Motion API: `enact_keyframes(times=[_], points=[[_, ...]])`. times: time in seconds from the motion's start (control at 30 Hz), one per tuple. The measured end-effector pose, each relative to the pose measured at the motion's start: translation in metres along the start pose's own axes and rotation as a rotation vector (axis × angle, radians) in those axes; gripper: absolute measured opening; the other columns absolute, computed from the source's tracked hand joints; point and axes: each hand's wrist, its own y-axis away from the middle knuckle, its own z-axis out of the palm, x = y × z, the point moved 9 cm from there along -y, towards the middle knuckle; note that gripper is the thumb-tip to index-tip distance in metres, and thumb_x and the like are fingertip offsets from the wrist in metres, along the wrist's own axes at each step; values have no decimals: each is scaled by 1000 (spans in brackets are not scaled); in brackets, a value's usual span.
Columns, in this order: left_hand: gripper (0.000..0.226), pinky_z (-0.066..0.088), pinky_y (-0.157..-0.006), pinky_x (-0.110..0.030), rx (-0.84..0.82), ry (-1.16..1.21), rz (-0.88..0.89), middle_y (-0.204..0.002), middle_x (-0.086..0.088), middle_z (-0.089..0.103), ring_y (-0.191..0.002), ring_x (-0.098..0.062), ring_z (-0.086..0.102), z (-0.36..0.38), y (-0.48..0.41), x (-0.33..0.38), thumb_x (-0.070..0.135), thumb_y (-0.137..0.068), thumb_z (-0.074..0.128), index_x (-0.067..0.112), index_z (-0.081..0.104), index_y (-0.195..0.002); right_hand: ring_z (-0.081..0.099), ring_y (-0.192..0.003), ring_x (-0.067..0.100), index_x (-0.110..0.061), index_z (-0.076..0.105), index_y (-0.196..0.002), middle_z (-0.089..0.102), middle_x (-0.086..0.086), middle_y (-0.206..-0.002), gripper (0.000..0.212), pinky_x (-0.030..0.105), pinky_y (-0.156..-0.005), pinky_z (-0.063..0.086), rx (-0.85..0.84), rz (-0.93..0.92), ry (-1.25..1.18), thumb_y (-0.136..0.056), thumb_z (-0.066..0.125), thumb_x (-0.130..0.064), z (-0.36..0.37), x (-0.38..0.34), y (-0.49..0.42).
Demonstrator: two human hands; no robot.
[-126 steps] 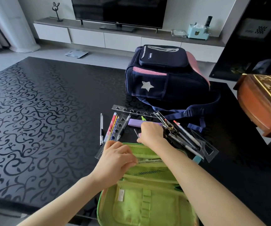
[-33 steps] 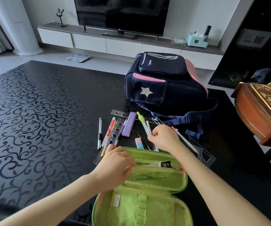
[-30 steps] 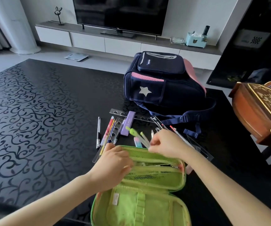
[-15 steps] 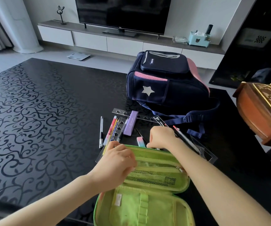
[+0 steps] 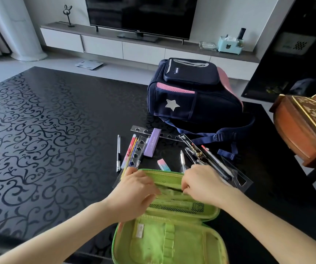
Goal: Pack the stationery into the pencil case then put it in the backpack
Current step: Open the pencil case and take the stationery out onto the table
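Note:
The open green pencil case (image 5: 172, 241) lies at the table's near edge. My left hand (image 5: 136, 191) grips its inner pocket flap on the left. My right hand (image 5: 201, 183) has its fingers curled on the same pocket's mouth on the right. Just beyond the case lie a silver pen (image 5: 118, 152), coloured pencils (image 5: 130, 151), a purple box (image 5: 152, 142), a pink-blue eraser (image 5: 163, 164), a white pen (image 5: 182, 161), several dark pens (image 5: 210, 161), a clear stencil ruler (image 5: 164, 134) and a clear set square (image 5: 239, 178). The navy and pink backpack (image 5: 191, 96) stands behind them, zipped.
The black patterned table (image 5: 39, 130) stretches far to the left. A carved wooden box (image 5: 305, 126) stands at the right edge. The backpack's straps (image 5: 227, 138) trail onto the table near the pens. A TV console and a floor scale lie beyond the table.
My right hand lifted green-tipped pens off the table, brought them into the case's pocket, and now rests at the pocket's mouth. My left hand kept hold of the flap.

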Motion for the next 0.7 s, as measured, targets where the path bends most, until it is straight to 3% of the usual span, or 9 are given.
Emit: enact_keyframes(times=[0.07,0.17,0.27,0.33,0.43,0.57,0.7], points=[[16,30,-87,-27,37,-37,-19,-88,17,65,-86,-9,53,-8,0,-4,35,-87,54,36,69,-93,56,-100,12,-28,72,-96,71,-8,-97,17,34,-90,45,-15,2,-61,-88,59,-34,3,2,-5],[17,28,-75,-29,156,-121,-184,-79,11,64,-80,-17,56,-25,-16,-27,35,-85,54,30,68,-77,59,-97,17,-23,72,-93,70,-6,-102,23,36,-84,50,173,124,-159,-92,49,-21,-25,19,-24],[23,32,-79,-35,110,-185,-479,-96,-1,64,-95,-27,56,-26,-50,-68,39,-88,52,21,65,-95,62,-92,21,-19,69,-98,69,-2,-104,24,33,-76,51,265,291,-308,-93,46,-18,-32,33,-32],[33,37,-82,-37,11,-239,-578,-104,-8,64,-101,-31,56,-15,-77,-84,42,-88,53,12,60,-99,62,-90,20,-21,68,-98,69,-2,-101,23,28,-68,48,274,329,-341,-93,46,-19,-25,32,-29],[37,40,-84,-37,-9,-252,-628,-107,-12,64,-101,-32,58,0,-106,-92,42,-84,59,9,59,-102,62,-80,14,-21,68,-97,69,-6,-93,21,24,-59,44,294,331,-389,-93,47,-19,-13,35,-18],[27,38,-68,-31,3,-246,-639,-101,-12,65,-93,-32,61,3,-118,-96,31,-80,62,8,61,-93,49,-61,2,-23,69,-95,67,-10,-86,19,14,-48,32,312,337,-412,-93,49,-21,-4,45,-3],[18,37,-61,-32,81,-93,-638,-85,-18,68,-82,-37,62,-13,-111,-102,20,-77,60,2,61,-77,50,-55,1,-23,69,-92,67,-11,-78,20,17,-45,37,346,401,-458,-93,49,-22,-3,55,8]])
